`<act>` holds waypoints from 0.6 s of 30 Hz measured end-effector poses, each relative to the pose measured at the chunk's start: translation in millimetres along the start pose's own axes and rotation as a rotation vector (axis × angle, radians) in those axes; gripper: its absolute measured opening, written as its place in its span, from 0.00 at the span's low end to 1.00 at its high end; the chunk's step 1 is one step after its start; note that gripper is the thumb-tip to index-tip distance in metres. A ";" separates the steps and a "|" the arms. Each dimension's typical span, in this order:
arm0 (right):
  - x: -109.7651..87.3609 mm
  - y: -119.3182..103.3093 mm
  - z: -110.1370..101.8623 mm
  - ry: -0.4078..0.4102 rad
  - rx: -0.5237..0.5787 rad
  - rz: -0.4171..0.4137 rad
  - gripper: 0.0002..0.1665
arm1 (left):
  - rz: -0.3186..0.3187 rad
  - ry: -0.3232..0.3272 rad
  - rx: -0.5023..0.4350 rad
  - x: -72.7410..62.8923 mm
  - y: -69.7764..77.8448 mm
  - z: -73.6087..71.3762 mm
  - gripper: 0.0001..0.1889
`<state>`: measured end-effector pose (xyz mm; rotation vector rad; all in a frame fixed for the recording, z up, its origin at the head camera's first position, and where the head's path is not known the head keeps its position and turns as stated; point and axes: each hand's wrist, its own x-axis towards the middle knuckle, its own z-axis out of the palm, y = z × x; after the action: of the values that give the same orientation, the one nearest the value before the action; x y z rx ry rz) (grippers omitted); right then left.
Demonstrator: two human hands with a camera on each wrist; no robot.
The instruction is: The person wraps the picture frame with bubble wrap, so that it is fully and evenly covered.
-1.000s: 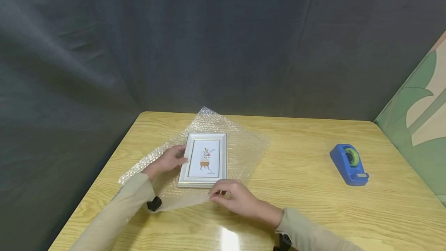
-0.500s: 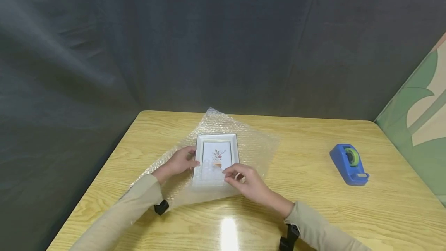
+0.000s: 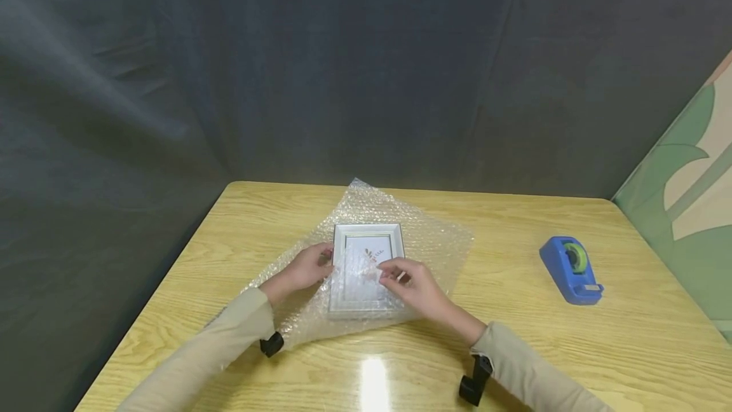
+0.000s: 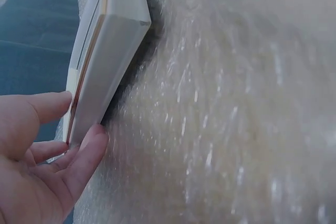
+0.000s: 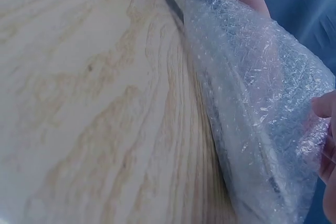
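Observation:
A white picture frame (image 3: 366, 229) with a small plant print lies face up on a sheet of bubble wrap (image 3: 437, 234). My left hand (image 3: 309, 266) holds the frame's left edge; in the left wrist view, the thumb touches its front and the fingers (image 4: 89, 153) meet its side. With thumb and forefinger, my right hand (image 3: 416, 286) pinches a corner of the wrap above the print. That flap covers the lower part of the frame, blurring the picture beneath. The right wrist view has the folded bubble wrap (image 5: 247, 77) curving over the frame.
A blue tape dispenser (image 3: 572, 272) with a green roll stands on the right of the wooden table (image 3: 503, 348). Behind the table hangs a dark curtain (image 3: 366, 68). A patterned panel (image 3: 698, 196) borders the right side.
My right hand has lifted the near corner of the bubble wrap and drawn it up over the frame's lower part. Frame, wrap and left hand have shifted a little to the right.

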<state>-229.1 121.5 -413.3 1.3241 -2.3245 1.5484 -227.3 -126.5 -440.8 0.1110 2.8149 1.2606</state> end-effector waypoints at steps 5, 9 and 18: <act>2.6 2.0 -0.4 0.005 0.011 0.045 0.12 | 0.043 -0.033 -0.016 -1.3 1.6 -4.0 0.23; 4.2 3.4 0.4 0.010 0.017 0.067 0.12 | 0.025 -0.059 -0.013 -2.7 3.8 -7.5 0.23; 4.2 45.1 9.3 0.038 0.018 0.088 0.13 | -0.045 -0.079 0.010 -5.4 11.5 -17.3 0.24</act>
<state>-258.4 117.7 -448.9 1.1996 -2.3818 1.6080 -222.8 -132.2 -420.6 0.0960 2.7413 1.2051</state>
